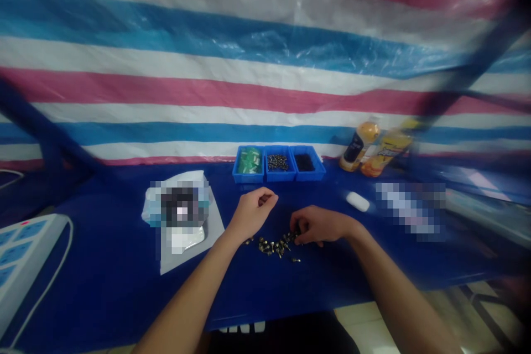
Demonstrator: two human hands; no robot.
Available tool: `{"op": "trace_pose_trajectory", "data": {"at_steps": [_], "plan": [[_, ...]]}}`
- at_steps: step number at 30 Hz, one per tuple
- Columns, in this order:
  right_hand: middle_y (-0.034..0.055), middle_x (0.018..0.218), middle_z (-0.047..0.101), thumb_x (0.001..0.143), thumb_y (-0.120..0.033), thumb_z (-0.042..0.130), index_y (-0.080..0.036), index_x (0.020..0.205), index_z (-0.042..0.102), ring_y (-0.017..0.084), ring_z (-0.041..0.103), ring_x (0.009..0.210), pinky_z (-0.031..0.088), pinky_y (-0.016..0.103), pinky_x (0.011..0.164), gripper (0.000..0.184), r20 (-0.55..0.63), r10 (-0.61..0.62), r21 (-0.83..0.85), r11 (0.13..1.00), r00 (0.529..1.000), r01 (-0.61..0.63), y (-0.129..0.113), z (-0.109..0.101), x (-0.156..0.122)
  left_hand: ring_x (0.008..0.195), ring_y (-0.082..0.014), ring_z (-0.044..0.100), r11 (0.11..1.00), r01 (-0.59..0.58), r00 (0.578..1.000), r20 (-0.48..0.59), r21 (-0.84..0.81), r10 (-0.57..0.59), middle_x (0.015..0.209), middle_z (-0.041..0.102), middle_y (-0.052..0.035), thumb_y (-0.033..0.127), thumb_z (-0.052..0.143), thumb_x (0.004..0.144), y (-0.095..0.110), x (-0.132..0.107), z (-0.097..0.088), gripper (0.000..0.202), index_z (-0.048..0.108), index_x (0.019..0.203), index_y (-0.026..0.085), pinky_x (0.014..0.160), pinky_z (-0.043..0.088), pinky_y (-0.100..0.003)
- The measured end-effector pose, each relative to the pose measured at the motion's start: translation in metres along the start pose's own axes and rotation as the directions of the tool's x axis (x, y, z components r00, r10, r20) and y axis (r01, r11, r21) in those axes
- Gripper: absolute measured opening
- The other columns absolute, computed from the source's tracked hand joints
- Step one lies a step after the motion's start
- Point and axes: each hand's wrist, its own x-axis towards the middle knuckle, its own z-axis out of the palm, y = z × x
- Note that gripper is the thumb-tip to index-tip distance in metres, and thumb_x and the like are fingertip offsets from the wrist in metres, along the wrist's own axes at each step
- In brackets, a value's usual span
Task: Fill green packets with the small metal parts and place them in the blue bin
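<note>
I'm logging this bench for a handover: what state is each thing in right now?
left hand: fingers curled shut, contents hidden.
right hand: fingertips down on the metal parts.
metal parts: loose, in a small scatter on the table.
blue bins: open-topped, each holding parts.
bottles: blurred, seemingly tilted.

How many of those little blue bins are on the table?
3, side by side at the back of the table: the left bin holds green things, the middle bin small metal pieces, the right bin dark bits. None looks hidden.
</note>
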Motion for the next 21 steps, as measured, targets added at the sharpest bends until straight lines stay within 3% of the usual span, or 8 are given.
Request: {"op": "trace_pose_trajectory", "data": {"at_steps": [5,10,15,21], "plan": [[-0.0018,0.068,0.066,0.081,-0.034,0.065,-0.018,0.103,0.062,0.009,0.056,0.046,0.04,0.019,0.045,0.027,-0.102,-0.045,-0.035,0.999,0.994,0.042,0.005,0.002,0.007,0.075,-0.0164,0.062,1.0,0.001,1.0,0.002,0.002,-0.001,0.08,0.069,-0.0008,0.039,0.052,0.089,0.0,0.001,0.0,0.024,0.067,0.088,0.02,0.071,0.045,-0.028],[-0.0018,0.068,0.065,0.079,-0.024,0.063,-0.018,0.099,0.065,0.011,0.059,0.058,0.041,0.021,0.054,0.02,-0.267,-0.15,-0.165,0.98,0.952,0.108,0.008,0.002,0.012,0.075,-0.0167,0.062,1.0,-0.004,1.0,-0.004,0.007,0.004,0.081,0.069,-0.0008,0.038,0.053,0.088,-0.002,0.001,0.001,0.023,0.068,0.088,0.021,0.07,0.045,-0.028],[-0.0014,0.07,0.065,0.082,-0.02,0.058,-0.019,0.105,0.067,0.011,0.059,0.061,0.041,0.022,0.058,0.025,-0.359,-0.185,-0.235,0.966,0.915,0.104,0.006,0.001,0.016,0.076,-0.0171,0.063,1.0,-0.012,1.0,0.001,0.014,0.012,0.082,0.07,-0.0006,0.038,0.053,0.088,0.0,0.0,0.001,0.023,0.068,0.089,0.021,0.071,0.046,-0.029],[0.0002,0.075,0.066,0.084,-0.026,0.061,-0.023,0.113,0.067,0.012,0.058,0.063,0.038,0.023,0.059,0.03,-0.451,-0.203,-0.32,0.946,0.869,0.056,0.006,0.0,0.018,0.078,-0.0169,0.064,0.999,-0.017,1.0,0.014,0.031,0.017,0.085,0.07,-0.0004,0.039,0.053,0.089,0.001,0.0,0.0,0.023,0.067,0.091,0.021,0.073,0.046,-0.029]]}}
